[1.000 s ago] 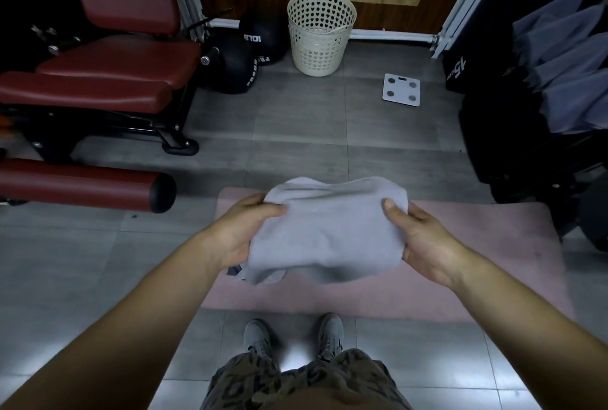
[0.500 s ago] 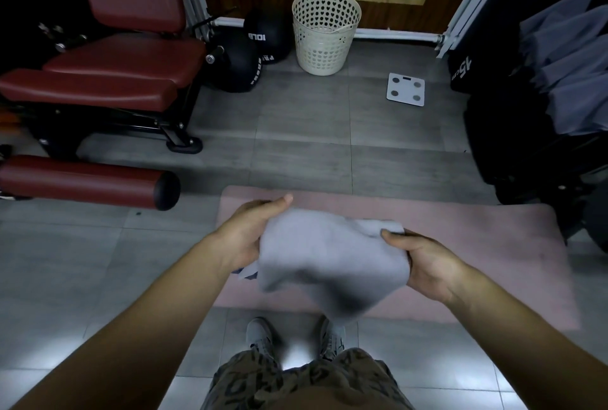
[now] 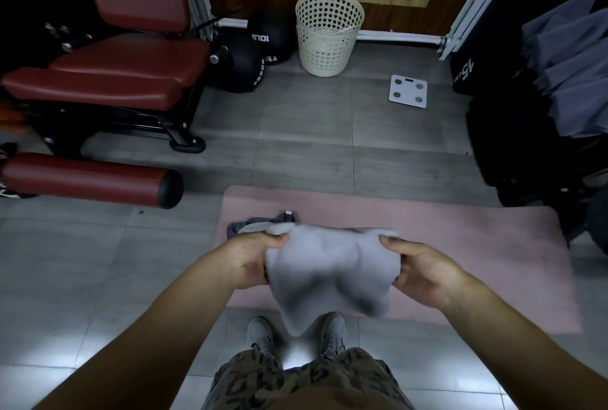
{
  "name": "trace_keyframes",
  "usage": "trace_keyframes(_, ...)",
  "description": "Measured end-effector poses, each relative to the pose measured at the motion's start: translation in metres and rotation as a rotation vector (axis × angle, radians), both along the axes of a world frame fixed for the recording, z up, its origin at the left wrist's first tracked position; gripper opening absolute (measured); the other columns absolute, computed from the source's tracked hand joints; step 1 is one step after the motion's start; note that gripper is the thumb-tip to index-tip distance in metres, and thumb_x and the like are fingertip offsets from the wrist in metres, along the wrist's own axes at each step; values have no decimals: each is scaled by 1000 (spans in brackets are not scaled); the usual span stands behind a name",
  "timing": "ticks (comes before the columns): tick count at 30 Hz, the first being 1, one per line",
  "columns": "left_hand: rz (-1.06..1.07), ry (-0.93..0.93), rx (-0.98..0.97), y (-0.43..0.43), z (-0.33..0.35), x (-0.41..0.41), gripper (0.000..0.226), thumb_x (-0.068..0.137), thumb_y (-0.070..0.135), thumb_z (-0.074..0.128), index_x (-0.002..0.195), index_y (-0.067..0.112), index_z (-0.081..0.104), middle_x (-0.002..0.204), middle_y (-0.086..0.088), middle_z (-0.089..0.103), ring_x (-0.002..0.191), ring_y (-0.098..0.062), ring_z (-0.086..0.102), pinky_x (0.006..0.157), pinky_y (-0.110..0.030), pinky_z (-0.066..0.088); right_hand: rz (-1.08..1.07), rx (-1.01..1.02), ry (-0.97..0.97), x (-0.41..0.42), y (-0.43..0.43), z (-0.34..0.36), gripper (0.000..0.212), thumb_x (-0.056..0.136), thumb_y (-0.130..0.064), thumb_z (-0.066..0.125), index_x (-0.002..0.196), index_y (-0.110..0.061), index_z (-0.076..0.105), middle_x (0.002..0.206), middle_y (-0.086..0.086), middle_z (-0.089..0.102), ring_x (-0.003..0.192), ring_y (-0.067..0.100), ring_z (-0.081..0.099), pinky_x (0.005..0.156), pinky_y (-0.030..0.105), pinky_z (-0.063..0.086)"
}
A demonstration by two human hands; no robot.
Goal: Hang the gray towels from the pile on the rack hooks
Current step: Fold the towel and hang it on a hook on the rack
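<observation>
A light gray towel [image 3: 329, 274] hangs between my two hands above the pink mat [image 3: 460, 245]. My left hand [image 3: 253, 258] grips its upper left edge, and my right hand [image 3: 418, 268] grips the upper right edge. The towel droops down toward my shoes. Behind it on the mat lies the rest of the pile [image 3: 260, 225], a darker gray cloth with a small tag. Several gray towels [image 3: 569, 70] hang at the right edge of the view on a dark rack; its hooks are hidden.
A red padded gym bench [image 3: 125, 64] and red roller [image 3: 88, 179] fill the left. A cream laundry basket [image 3: 329, 34], black medicine balls [image 3: 243, 60] and a white scale [image 3: 408, 91] sit at the back. Dark equipment [image 3: 513, 133] stands below the hanging towels.
The towel has opened out and dropped lower, now hanging down toward my shoes. Both hands came closer to me, uncovering the darker cloth left on the mat.
</observation>
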State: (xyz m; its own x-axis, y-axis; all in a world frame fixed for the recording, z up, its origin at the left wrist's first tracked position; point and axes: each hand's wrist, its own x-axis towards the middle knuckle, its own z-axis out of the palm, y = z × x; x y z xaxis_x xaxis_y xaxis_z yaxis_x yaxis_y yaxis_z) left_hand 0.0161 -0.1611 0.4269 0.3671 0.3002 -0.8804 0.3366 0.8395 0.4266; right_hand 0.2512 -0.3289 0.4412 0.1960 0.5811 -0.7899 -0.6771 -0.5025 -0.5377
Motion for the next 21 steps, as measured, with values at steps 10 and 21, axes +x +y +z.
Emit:
trace_keyframes(10, 90, 74, 522, 7, 7, 8, 13, 96, 21, 66, 107, 16, 67, 93, -7, 74, 71, -24, 68, 56, -34, 54, -142, 49, -451, -4, 8, 7, 28, 97, -10, 63, 124, -14, 58, 96, 15, 77, 86, 27, 73, 79, 39, 58)
trace_keyframes(21, 73, -21, 735, 21, 28, 26, 23, 100, 10, 54, 95, 23, 72, 95, -4, 72, 88, -20, 63, 81, -31, 51, -11, 171, -790, 7, 19, 20, 24, 93, -8, 69, 116, -13, 70, 98, -3, 75, 85, -2, 70, 75, 10, 51)
